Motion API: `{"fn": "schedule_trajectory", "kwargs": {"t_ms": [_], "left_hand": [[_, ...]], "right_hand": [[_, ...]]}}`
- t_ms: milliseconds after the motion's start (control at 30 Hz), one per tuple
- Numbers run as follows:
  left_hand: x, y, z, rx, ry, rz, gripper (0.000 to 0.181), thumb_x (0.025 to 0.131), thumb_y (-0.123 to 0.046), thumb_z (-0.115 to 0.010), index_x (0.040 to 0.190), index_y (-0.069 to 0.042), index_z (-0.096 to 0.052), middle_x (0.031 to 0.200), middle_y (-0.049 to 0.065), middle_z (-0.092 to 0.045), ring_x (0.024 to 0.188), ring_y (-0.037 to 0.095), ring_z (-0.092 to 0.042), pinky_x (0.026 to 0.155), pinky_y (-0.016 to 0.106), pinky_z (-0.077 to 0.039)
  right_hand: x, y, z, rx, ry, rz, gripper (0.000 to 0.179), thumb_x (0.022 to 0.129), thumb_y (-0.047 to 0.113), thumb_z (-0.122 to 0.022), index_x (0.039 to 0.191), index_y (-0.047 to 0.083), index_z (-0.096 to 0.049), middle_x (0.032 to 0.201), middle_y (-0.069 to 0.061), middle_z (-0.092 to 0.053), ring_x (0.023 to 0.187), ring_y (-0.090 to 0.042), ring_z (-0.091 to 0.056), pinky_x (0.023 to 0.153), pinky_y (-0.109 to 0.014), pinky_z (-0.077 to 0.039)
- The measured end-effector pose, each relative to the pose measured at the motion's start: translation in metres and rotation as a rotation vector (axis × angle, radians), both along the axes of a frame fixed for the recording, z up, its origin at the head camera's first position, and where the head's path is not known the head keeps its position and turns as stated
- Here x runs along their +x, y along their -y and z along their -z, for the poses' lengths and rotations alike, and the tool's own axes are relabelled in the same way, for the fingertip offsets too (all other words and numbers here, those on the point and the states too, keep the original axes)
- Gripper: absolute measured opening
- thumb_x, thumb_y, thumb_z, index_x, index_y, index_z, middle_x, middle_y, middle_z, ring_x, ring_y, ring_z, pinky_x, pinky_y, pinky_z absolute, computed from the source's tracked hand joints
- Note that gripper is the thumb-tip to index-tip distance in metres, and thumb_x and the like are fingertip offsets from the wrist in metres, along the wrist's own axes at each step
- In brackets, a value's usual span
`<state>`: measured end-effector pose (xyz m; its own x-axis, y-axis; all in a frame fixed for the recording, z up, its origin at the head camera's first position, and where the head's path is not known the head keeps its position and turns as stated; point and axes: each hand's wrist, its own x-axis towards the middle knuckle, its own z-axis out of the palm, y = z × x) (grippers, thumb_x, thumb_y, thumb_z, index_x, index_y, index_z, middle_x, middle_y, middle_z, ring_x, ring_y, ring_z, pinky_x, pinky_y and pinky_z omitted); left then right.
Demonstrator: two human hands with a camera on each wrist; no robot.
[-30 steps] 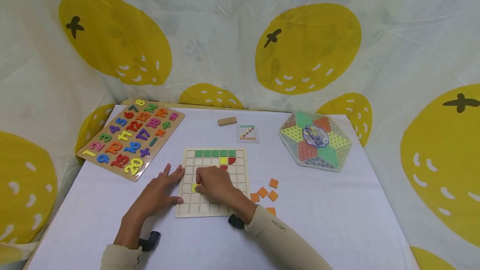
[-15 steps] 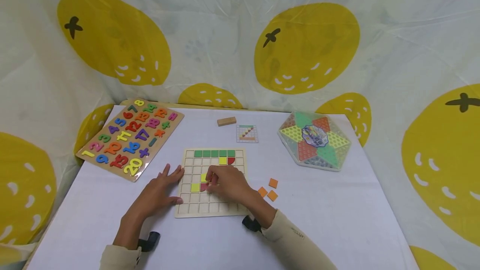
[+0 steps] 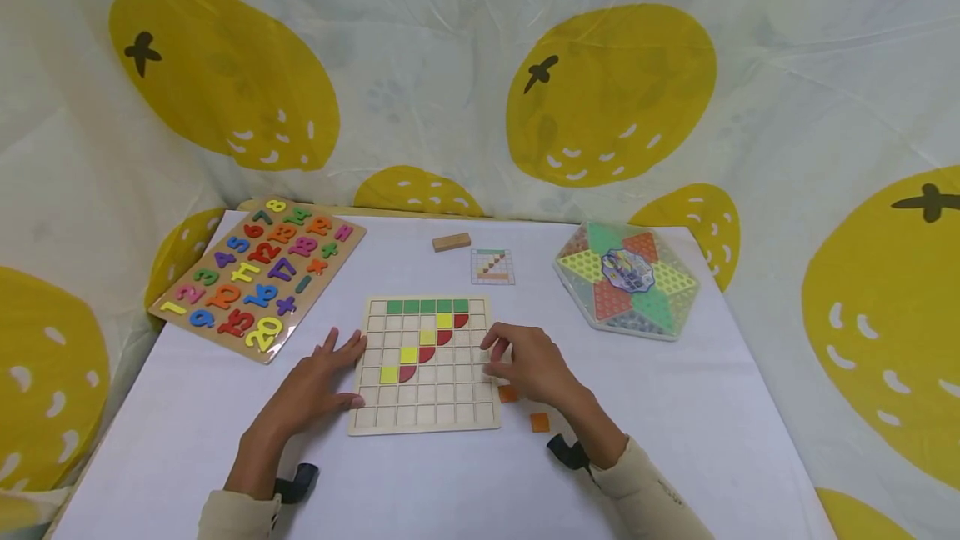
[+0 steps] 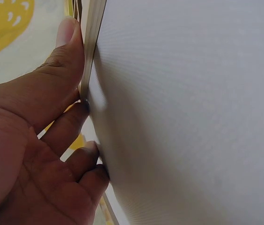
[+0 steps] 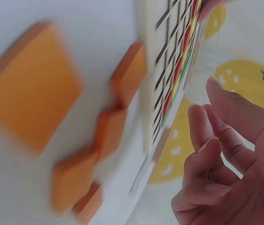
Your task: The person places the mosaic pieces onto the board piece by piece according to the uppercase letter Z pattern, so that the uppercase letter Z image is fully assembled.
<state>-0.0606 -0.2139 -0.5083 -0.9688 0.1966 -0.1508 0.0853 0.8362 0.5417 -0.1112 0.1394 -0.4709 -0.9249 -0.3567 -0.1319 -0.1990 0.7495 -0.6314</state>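
Observation:
A wooden grid board (image 3: 457, 415) lies on the white table. Along its far row sit several green square tiles (image 3: 427, 307). Below them, yellow square tiles (image 3: 408, 355) and red quarter-round tiles (image 3: 427, 354) form a diagonal stepping down to the left. My left hand (image 3: 311, 386) rests at the board's left edge, thumb and fingers spread and touching it. Over the board's right edge hovers my right hand (image 3: 536, 363), fingers loosely bent, thumb apart and nothing between them. Orange square tiles (image 3: 540, 422) lie under and beside it; several show in the right wrist view.
A small pattern card (image 3: 492, 267) and a wooden block (image 3: 452, 242) lie beyond the board. A number puzzle board (image 3: 258, 277) lies at the back left, a hexagonal Chinese checkers box (image 3: 627, 282) at the back right. A fruit-print curtain (image 3: 435, 65) hangs behind the table.
My right hand has moved right, off the diagonal to the board's right edge, uncovering the yellow and red tiles and covering some orange ones. My left hand has stayed in place.

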Motion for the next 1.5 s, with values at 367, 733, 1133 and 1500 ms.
{"fn": "schedule_trajectory", "kwargs": {"t_ms": [367,733,1133,1500], "left_hand": [[0.0,0.0,0.0,0.001,-0.002,-0.007,0.101,0.078,-0.027,-0.095,0.163,-0.017,-0.042,0.171,0.006,-0.035,0.162,0.05,-0.018,0.121,0.076,-0.024],[-0.002,0.001,0.004,0.005,0.013,-0.007,0.101,0.079,-0.029,-0.094,0.163,-0.018,-0.041,0.172,0.005,-0.034,0.163,0.049,-0.016,0.122,0.075,-0.023],[-0.002,0.0,0.003,-0.004,0.014,-0.003,0.101,0.079,-0.03,-0.094,0.164,-0.018,-0.04,0.172,0.006,-0.034,0.162,0.05,-0.017,0.121,0.077,-0.024],[-0.001,0.0,0.003,-0.012,0.027,-0.017,0.102,0.079,-0.031,-0.094,0.164,-0.02,-0.039,0.172,0.006,-0.033,0.161,0.053,-0.017,0.119,0.079,-0.025]], "right_hand": [[0.008,-0.03,0.009,0.086,0.057,0.018,0.032,0.076,0.014,-0.096,0.102,0.022,-0.079,0.102,0.005,-0.071,0.08,-0.016,-0.055,0.071,-0.03,-0.046],[0.013,-0.026,0.018,0.17,0.028,-0.11,0.027,0.079,0.016,-0.095,0.087,0.022,-0.07,0.083,0.005,-0.062,0.085,-0.015,-0.053,0.075,-0.032,-0.044],[0.009,-0.029,0.021,0.192,0.011,-0.133,0.027,0.081,0.019,-0.094,0.088,0.024,-0.069,0.075,0.005,-0.054,0.076,-0.012,-0.051,0.065,-0.027,-0.039],[0.008,-0.017,0.007,0.073,-0.036,-0.119,0.018,0.091,0.021,-0.086,0.094,0.026,-0.069,0.073,0.012,-0.059,0.069,-0.01,-0.052,0.061,-0.024,-0.04]]}}
